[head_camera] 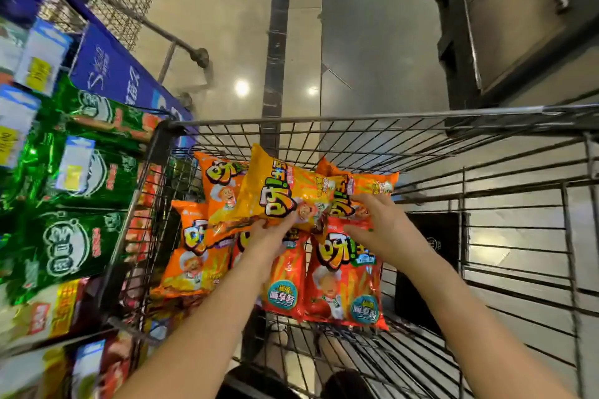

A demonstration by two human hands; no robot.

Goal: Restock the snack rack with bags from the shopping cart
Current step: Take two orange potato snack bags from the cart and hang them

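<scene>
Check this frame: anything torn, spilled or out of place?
Nothing stands out. The bags lie in a loose heap in the cart, none visibly torn or spilled. The left hand holds the yellow bag; the right hand rests on an orange bag. The green bags at left are blurred.

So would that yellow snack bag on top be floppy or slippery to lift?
Probably light for its size: the yellow bag looks puffed with air. Likely a bit floppy, so it may sag from the left hand at its lower edge. Its glossy film could slip in a loose grip.
</scene>
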